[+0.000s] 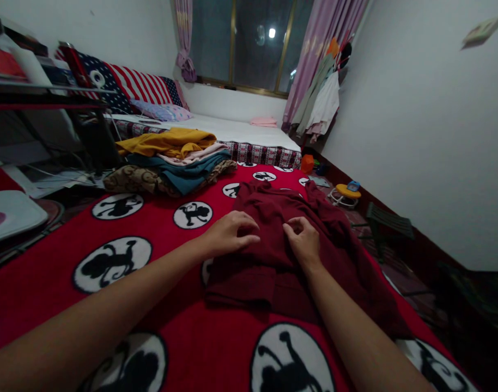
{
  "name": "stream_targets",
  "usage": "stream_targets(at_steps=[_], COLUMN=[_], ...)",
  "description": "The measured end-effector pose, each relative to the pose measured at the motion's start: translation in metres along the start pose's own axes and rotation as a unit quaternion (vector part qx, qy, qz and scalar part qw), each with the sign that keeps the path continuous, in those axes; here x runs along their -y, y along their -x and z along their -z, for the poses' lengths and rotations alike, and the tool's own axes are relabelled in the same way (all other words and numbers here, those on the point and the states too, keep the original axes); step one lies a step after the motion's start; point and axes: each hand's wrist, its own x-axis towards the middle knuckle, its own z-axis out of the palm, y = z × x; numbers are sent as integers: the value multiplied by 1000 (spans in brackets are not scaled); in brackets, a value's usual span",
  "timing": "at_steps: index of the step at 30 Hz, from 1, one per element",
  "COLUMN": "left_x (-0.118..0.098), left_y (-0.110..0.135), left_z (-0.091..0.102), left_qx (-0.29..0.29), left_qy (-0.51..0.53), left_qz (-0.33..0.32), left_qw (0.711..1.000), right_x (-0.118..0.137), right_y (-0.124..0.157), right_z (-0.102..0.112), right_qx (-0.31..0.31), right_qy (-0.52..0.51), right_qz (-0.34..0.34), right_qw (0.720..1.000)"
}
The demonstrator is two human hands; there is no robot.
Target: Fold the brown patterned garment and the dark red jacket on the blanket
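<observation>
A dark maroon garment (pixel 281 218) lies spread on a red blanket (pixel 159 256) printed with black monkey figures in white circles. My left hand (pixel 228 233) rests on the garment's left part, fingers curled and pressing into the cloth. My right hand (pixel 303 239) sits near the garment's middle, its fingertips pinched on a fold of the fabric. One sleeve of the garment is folded across the near edge.
A pile of folded clothes (pixel 175 158), mustard, pink and teal, lies at the blanket's far left. Behind is a bed (pixel 236 130) with a striped pillow under a window. A dark shelf (pixel 48 92) stands left. Small stools (pixel 347 193) and a chair stand on the floor at right.
</observation>
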Motion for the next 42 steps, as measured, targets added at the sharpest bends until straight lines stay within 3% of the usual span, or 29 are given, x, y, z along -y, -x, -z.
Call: stream_targets(at_steps=[2,4,9,12,14,17,18,20,22,23,24,25,30,37,40,42], left_x=[-7,-7,-1,-1,-3,-4,-4,-2,1,3,5,6,7,-9,-13,-15], left_y=[21,36,43,40,40,41,41,40,39,38,38,37,34,29,28,29], left_z=[2,1,-13,-21,-24,-25,-25,-24,-24,-24,-25,-25,-25,-30,-32,-30], left_qx=[63,78,32,9,2,6,6,4,-1,-3,-5,-7,-12,2,12,22], left_qy=[-3,-23,-82,-103,-100,-73,-59,-27,1,11,16,17,7,-34,-74,-97], left_qz=[-23,-27,-53,-70,-73,-68,-63,-54,-46,-44,-44,-45,-44,-63,-66,-63], left_qw=[998,996,995,992,992,995,996,998,999,999,999,999,999,997,995,993], right_x=[1,2,-1,-7,-6,9,17,37,54,60,65,67,65,56,50,42], right_y=[-1,-1,-4,-5,-4,0,2,9,18,23,27,32,41,23,17,11], right_z=[3,6,10,8,8,19,27,43,57,60,61,60,39,67,71,65], right_qx=[14,25,12,52,39,-10,25,217,452,528,565,568,477,517,553,485], right_qy=[0,4,57,100,114,84,48,-34,-75,-70,-54,-34,-1,6,-35,-62], right_qz=[13,20,1,-14,9,111,150,217,257,269,278,287,288,231,152,92], right_qw=[1000,999,998,994,993,990,987,951,851,802,775,770,830,824,819,867])
